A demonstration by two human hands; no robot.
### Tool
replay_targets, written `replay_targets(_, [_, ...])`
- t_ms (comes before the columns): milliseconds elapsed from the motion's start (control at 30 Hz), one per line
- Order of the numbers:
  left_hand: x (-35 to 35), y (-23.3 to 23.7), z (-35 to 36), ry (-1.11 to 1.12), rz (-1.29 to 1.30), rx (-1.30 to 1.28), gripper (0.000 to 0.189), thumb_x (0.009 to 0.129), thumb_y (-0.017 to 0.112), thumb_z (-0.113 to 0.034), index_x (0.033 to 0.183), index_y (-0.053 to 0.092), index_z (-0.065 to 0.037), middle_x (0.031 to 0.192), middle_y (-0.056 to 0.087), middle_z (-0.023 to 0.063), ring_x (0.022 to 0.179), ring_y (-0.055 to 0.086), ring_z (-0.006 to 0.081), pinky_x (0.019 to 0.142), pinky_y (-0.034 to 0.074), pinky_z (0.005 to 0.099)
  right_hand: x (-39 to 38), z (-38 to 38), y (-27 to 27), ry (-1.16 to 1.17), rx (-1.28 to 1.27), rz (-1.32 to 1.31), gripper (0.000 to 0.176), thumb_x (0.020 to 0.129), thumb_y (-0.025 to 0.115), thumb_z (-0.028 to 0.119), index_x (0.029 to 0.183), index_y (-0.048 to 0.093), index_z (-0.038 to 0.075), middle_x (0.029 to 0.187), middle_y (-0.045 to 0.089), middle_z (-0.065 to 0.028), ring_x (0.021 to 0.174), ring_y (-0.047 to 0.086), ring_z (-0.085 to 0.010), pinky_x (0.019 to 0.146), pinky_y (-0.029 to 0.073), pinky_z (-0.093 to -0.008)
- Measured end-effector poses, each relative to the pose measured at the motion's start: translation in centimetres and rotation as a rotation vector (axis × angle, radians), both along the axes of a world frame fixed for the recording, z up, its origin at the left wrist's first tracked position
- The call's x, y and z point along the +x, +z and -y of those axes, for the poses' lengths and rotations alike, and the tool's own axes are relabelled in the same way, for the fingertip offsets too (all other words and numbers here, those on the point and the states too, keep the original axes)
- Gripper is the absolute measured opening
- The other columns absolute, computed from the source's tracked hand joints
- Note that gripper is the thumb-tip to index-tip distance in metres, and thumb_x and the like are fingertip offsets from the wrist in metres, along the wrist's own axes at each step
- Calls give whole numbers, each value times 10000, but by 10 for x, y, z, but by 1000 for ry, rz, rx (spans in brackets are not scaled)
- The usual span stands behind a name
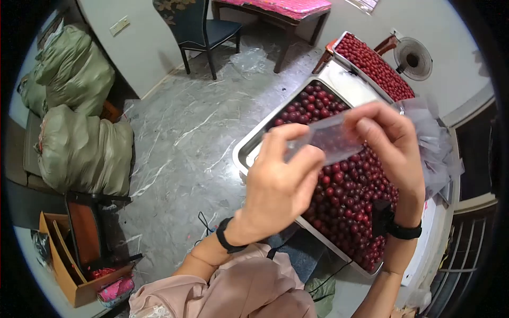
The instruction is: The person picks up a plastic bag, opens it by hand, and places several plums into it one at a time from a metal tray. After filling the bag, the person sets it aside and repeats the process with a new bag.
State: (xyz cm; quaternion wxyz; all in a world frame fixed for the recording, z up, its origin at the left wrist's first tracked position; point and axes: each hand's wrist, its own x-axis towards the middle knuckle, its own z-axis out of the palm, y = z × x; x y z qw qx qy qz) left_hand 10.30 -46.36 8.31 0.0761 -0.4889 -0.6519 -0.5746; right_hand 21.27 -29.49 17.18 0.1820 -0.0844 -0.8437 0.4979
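Observation:
My left hand and my right hand hold a small clear plastic bag stretched between them. Fingers and thumb of each hand pinch one end of it. Through the film, dark red shapes show from below. Beneath my hands is a metal tray full of dark red, round, cherry-like pieces. Both hands are above the tray, apart from the pieces. A black band circles each wrist.
A second tray of smaller red balls stands at the back right near a fan. Clear plastic bags lie right of the near tray. Stuffed green sacks, a chair and a pink-covered table stand around the marble-patterned floor.

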Motion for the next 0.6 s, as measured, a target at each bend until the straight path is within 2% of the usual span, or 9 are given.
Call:
replay_targets(133, [-8,-1,13,43,40,39,166,780,737,31,915,713,-63,1192,593,149,1035,639,290,868,522,367,-6,-12,-17,-199,-30,-111,222,1053,529,138,1129,669,-17,972,659,-19,864,603,-72,779,501,-223])
replay_targets(200, [-11,-4,20,117,138,88,139,794,733,25,908,708,-51,1200,591,145,1037,637,273,875,519,367,-13,-24,-37,-241,10,-67,218,1043,520,122,1122,667,-19,950,664,-29,853,611,-84,771,509,-242])
replay_targets(267, [-18,-7,25,142,77,91,110,814,736,9,903,700,-43,1205,591,143,1041,634,257,879,517,362,-22,-37,-58,-218,128,36,214,1020,531,120,1113,667,-16,912,665,-41,838,617,-103,769,519,-280])
replay_targets(300, [-20,-8,27,176,73,98,105,821,738,1,906,697,-43,1209,591,144,1043,634,254,881,517,360,-27,-45,-74,-179,158,91,211,991,553,129,1107,673,-1,895,677,-80,820,631,-147,770,522,-321])
replay_targets(333, [-21,-8,28,210,69,105,101,827,740,-7,909,693,-43,1212,590,145,1044,634,252,883,517,358,-33,-50,-88,-87,339,81,185,958,572,113,1069,681,12,921,698,-133,838,666,-229,781,533,-361])
replay_targets(400, [-22,-9,30,210,88,96,94,842,742,-24,916,689,-44,1223,587,141,1048,631,247,886,516,359,-46,-54,-114,73,567,122,178,921,603,102,1065,684,35,993,690,-154,903,680,-312,804,547,-410])
replay_targets(500, [-24,-10,31,223,81,88,92,845,742,-28,919,688,-41,1231,583,140,1053,631,250,892,515,360,-69,-39,-145,80,793,252,218,870,629,74,1079,688,93,1036,639,-143,943,679,-349,804,570,-451])
replay_targets(600, [-23,-10,30,220,86,69,88,850,741,-32,919,687,-41,1234,581,143,1057,632,256,897,514,361,-91,-38,-174,145,959,264,261,815,629,41,1067,688,79,1020,650,-145,917,693,-334,772,582,-445])
